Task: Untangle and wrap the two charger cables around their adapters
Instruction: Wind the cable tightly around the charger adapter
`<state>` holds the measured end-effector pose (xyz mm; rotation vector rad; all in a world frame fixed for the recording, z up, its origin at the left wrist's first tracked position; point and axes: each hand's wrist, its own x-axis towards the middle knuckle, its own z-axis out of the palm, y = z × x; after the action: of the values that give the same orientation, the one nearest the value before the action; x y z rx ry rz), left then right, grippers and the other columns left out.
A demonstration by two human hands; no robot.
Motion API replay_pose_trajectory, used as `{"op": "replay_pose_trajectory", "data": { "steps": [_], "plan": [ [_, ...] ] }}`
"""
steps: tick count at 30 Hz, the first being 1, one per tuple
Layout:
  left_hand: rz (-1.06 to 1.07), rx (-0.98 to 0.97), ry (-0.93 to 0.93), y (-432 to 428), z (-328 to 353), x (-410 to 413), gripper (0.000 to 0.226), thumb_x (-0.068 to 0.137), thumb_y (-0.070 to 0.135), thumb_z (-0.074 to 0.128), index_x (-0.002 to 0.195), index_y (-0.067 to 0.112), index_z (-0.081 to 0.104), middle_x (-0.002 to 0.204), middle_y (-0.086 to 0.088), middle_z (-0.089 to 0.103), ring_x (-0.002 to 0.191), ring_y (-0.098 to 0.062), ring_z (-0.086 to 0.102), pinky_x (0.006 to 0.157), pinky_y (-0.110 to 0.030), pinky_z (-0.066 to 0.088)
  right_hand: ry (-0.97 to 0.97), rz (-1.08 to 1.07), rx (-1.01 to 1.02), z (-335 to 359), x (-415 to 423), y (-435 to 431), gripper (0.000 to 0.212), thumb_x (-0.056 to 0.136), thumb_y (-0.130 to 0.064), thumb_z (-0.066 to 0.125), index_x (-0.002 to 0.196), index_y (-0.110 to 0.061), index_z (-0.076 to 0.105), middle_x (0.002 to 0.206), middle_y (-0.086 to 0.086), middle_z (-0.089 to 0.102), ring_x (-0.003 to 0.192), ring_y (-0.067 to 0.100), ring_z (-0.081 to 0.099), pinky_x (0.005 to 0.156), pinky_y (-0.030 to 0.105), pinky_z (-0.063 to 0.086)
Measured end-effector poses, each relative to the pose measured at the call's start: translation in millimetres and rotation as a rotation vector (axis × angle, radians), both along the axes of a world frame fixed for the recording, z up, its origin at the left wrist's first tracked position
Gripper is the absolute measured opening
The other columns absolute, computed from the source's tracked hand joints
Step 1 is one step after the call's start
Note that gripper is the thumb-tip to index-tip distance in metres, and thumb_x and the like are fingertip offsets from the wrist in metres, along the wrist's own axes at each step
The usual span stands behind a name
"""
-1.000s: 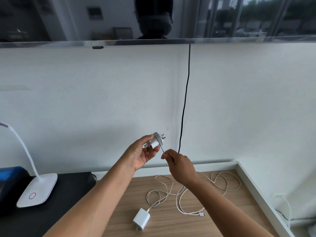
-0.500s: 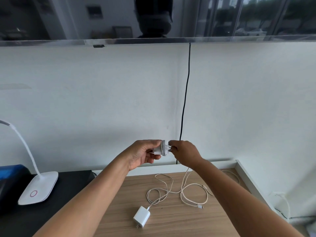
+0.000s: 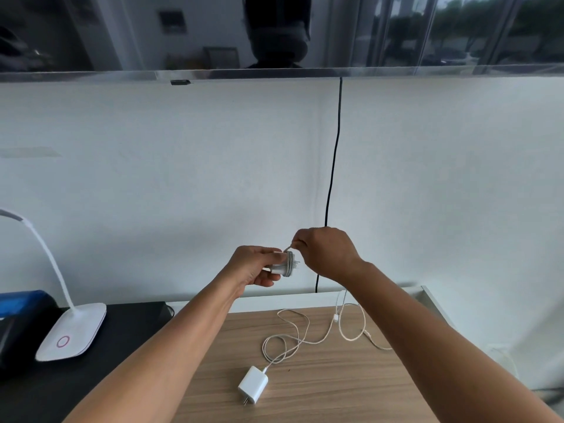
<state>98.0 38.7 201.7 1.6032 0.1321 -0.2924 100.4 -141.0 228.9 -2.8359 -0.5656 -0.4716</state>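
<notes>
Adapter (image 3: 282, 266), partly wound, sat clasped in my left grip (image 3: 254, 265) above the table (image 3: 320, 392) at twelve o'clock. My right grip (image 3: 328, 254) pinched its cable (image 3: 288, 248) at one o'clock; the second adapter (image 3: 252, 384) lay at six.

Light's soft, flat daylight, nothing harsh: the white wall (image 3: 152, 178) comes out evenly lit but a bit grey, with only a faint fuzzy shadow low down around 5 o'clock. The glass (image 3: 396, 32) across 12 o'clock is dark and full of reflections, brightest toward 1 to 2 o'clock where outdoor light shows through. Wide-angle warp is obvious, the sill (image 3: 305, 73) under the glass bows and stuff at 3 and 9 o'clock stretches, and near centre the adapter (image 3: 282, 265) in the left hand (image 3: 253, 267) and the cable (image 3: 288, 248) pinched by the right hand (image 3: 326, 254) look smeared.
</notes>
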Motion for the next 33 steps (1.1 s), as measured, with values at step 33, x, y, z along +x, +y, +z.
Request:
{"op": "replay_pose_trajectory", "data": {
  "steps": [33],
  "plan": [
    [-0.215, -0.107, 0.164, 0.9, 7.4, -7.6, 0.051, 0.07, 0.027, 0.08, 0.112, 0.001, 0.07, 0.095, -0.015, 0.072, 0.073, -0.024, 0.071, 0.048, -0.021, 0.053, 0.203, -0.117, 0.194, -39.3, -2.5, -15.5, 0.023, 0.098, -0.03, 0.047, 0.108, -0.031, 0.067, 0.103, -0.005, 0.072, 0.096, 0.023, 0.064, 0.076, 0.03, 0.046]
  ]
}}
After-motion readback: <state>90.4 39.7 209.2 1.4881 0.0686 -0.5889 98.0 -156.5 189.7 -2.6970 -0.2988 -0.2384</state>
